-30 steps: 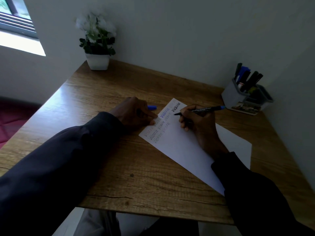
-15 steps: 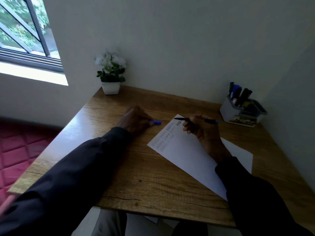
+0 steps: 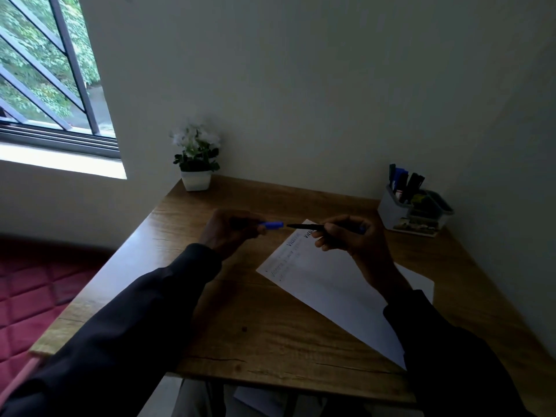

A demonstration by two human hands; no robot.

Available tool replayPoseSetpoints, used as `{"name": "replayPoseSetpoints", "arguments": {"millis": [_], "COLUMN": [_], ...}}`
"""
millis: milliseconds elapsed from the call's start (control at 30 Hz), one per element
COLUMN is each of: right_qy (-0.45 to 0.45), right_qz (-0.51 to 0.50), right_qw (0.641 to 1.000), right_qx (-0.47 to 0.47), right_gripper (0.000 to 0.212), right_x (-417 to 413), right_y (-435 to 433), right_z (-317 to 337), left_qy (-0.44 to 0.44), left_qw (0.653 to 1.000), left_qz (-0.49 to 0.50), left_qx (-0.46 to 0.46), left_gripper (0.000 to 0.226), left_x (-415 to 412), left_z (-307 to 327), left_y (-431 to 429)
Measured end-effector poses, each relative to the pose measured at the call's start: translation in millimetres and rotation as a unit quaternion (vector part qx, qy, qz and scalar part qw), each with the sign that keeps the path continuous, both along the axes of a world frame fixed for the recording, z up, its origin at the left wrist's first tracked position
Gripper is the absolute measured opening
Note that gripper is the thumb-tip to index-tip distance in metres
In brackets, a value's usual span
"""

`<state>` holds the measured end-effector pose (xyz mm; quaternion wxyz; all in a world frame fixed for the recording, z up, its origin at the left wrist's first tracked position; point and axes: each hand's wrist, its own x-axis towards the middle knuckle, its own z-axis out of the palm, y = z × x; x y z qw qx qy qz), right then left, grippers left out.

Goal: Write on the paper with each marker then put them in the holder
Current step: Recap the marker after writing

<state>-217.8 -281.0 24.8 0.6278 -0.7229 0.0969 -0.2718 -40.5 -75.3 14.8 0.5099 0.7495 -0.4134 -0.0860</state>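
Note:
A white sheet of paper (image 3: 337, 290) with several lines of writing near its far corner lies on the wooden desk (image 3: 270, 332). My right hand (image 3: 352, 236) grips a black marker (image 3: 305, 226) with its bare tip pointing left, raised above the paper. My left hand (image 3: 231, 231) pinches the marker's blue cap (image 3: 272, 225), its open end a short gap from the tip. The grey holder (image 3: 394, 213) stands at the far right of the desk with several markers upright in it.
A small white pot with a flowering plant (image 3: 196, 159) stands at the desk's far left corner. Walls close the desk behind and on the right. A window (image 3: 45, 70) and a red quilted surface (image 3: 27, 299) lie to the left.
My right hand lifted the marker off the paper and turned its tip to the left. My left hand rose from the desk with the blue cap and brought it close to the tip.

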Motion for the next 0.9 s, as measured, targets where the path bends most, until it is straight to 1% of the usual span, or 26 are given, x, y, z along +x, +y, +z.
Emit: {"name": "replayPoseSetpoints", "arguments": {"millis": [167, 333, 467, 533, 667, 833, 900], "right_qy": [-0.019, -0.012, -0.004, 0.016, 0.046, 0.039, 0.038], "right_qz": [-0.004, -0.012, -0.014, -0.011, -0.019, -0.065, -0.080], "right_qw": [1.000, 1.000, 1.000, 0.999, 0.988, 0.987, 0.986], "right_qx": [-0.003, -0.016, -0.022, -0.048, -0.147, -0.142, -0.142], "right_gripper": [0.013, 0.014, 0.014, 0.013, 0.008, 0.008, 0.007], "right_x": [-2.9, -4.9, -7.3, -6.1, -1.5, 0.6, 0.5], "right_y": [6.5, 9.0, 7.6, 9.3, 12.8, 9.0, 8.8], "right_z": [4.7, 6.4, 5.0, 4.9, 3.1, 2.8, 1.3], "left_qy": [-0.002, -0.014, 0.010, 0.007, -0.020, -0.028, -0.050], "left_qw": [1.000, 0.999, 1.000, 0.999, 0.999, 1.000, 0.999], "left_qz": [-0.001, -0.020, -0.023, -0.032, -0.035, -0.006, 0.000], "left_qx": [-0.013, -0.021, -0.015, -0.005, 0.013, -0.013, 0.000], "left_gripper": [0.014, 0.016, 0.018, 0.018, 0.014, 0.014, 0.016], "left_x": [-5.8, -11.7, -14.4, -16.0, -20.4, -28.5, -32.4], "left_z": [6.5, 11.8, 12.5, 13.3, 15.3, 19.9, 20.8], "left_y": [1.8, 1.8, -1.2, -4.2, -14.0, -27.0, -33.2]}}
